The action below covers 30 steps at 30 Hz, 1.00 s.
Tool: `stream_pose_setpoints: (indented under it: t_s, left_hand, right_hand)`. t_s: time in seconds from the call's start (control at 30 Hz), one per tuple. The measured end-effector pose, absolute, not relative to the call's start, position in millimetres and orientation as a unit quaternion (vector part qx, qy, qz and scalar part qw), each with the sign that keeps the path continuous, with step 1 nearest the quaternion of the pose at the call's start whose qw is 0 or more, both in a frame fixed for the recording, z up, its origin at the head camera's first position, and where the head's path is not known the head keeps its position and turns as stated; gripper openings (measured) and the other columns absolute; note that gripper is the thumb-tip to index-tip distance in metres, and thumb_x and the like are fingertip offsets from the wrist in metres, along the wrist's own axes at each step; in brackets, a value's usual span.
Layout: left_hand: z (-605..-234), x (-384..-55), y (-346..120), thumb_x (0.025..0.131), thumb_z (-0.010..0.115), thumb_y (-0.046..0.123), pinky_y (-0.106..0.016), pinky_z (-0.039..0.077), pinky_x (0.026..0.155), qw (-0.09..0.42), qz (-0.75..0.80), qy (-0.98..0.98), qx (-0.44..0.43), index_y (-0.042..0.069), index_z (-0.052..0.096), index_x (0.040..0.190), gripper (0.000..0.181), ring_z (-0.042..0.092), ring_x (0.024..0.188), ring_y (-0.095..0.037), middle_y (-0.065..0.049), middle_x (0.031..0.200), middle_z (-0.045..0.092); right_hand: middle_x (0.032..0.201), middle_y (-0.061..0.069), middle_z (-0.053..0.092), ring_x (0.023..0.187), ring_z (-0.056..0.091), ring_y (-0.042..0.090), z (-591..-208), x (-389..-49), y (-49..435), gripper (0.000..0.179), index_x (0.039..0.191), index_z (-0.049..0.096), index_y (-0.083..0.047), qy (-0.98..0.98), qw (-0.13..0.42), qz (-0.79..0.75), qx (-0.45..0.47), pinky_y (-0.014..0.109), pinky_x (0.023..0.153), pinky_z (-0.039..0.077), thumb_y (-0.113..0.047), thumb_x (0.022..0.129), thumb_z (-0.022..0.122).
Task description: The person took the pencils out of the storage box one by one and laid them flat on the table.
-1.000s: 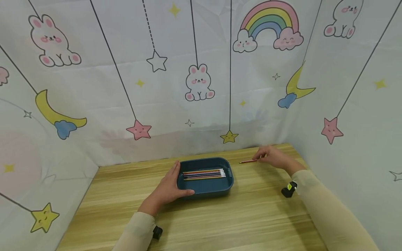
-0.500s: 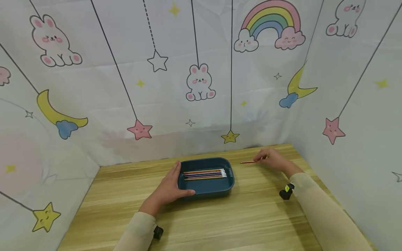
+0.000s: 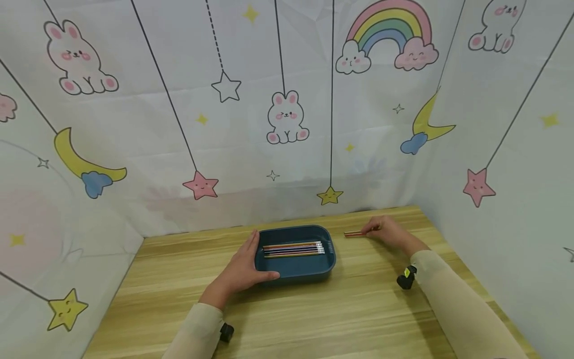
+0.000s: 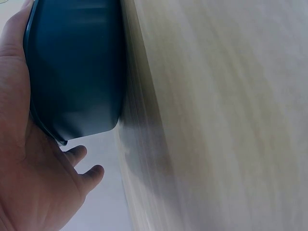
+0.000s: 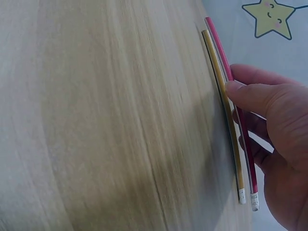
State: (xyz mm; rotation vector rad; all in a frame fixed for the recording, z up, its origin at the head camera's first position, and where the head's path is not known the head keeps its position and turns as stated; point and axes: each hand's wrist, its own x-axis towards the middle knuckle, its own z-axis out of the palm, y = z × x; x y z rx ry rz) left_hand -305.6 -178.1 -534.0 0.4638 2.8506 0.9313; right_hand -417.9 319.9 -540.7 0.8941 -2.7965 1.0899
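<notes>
A dark blue plastic tray [image 3: 293, 274] stands on the table with a row of several striped pencils [image 3: 293, 249] in it, their white eraser ends to the right. My left hand [image 3: 239, 267] holds the tray's left end, thumb along the near side and fingers at the far left corner. To the right of the tray, my right hand [image 3: 389, 233] pinches pencils between thumb and fingers. In the right wrist view these are a red pencil [image 5: 248, 149] and a yellow pencil [image 5: 231, 130], side by side close to the tabletop, with white erasers at the lower end.
The wood-grain table [image 3: 287, 319] ends at a white cloth backdrop [image 3: 233, 139] printed with bunnies, stars and moons, which rises behind and on both sides. A small black device [image 3: 406, 277] is on the right wrist, and another black device [image 3: 226, 332] on the left.
Two pencil ends now show at my right hand, where one showed before. The right hand has shifted slightly nearer. My left hand and the tray stay in place.
</notes>
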Motion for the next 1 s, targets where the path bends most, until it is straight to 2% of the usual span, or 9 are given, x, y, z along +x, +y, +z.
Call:
stream_pose_setpoints:
  t_s: [0.47, 0.7, 1.0]
  left_hand:
    - [-530, -305, -178, 0.085, 0.087, 0.073, -0.069, 0.023, 0.129, 0.055, 0.303, 0.940, 0.148, 0.010, 0.006, 0.179, 0.139, 0.012, 0.169, -0.042, -0.011, 0.186, 0.003]
    - [-532, -306, -178, 0.085, 0.086, 0.074, -0.069, 0.023, 0.130, 0.056, 0.298, 0.941, 0.148, 0.011, 0.005, 0.179, 0.139, 0.012, 0.169, -0.042, -0.011, 0.186, 0.003]
    - [-536, -307, -178, 0.085, 0.085, 0.074, -0.069, 0.023, 0.130, 0.056, 0.296, 0.942, 0.148, 0.011, 0.005, 0.179, 0.139, 0.012, 0.169, -0.042, -0.011, 0.186, 0.003]
  right_hand:
    - [0.111, 0.007, 0.080, 0.108, 0.074, 0.032, -546, -418, 323, 0.019, 0.111, 0.087, -0.005, -0.897, -0.005, 0.355, 0.263, 0.046, 0.095, 0.061, 0.006, 0.100, 0.077]
    - [0.110, 0.006, 0.080, 0.106, 0.074, 0.032, -550, -420, 323, 0.019, 0.109, 0.088, -0.006, -0.898, 0.011, 0.344, 0.274, 0.049, 0.094, 0.061, 0.006, 0.100, 0.077]
    - [0.108, 0.006, 0.080, 0.105, 0.075, 0.033, -556, -424, 325, 0.020, 0.108, 0.088, -0.007, -0.894, 0.031, 0.334, 0.296, 0.048, 0.093, 0.061, 0.008, 0.098, 0.078]
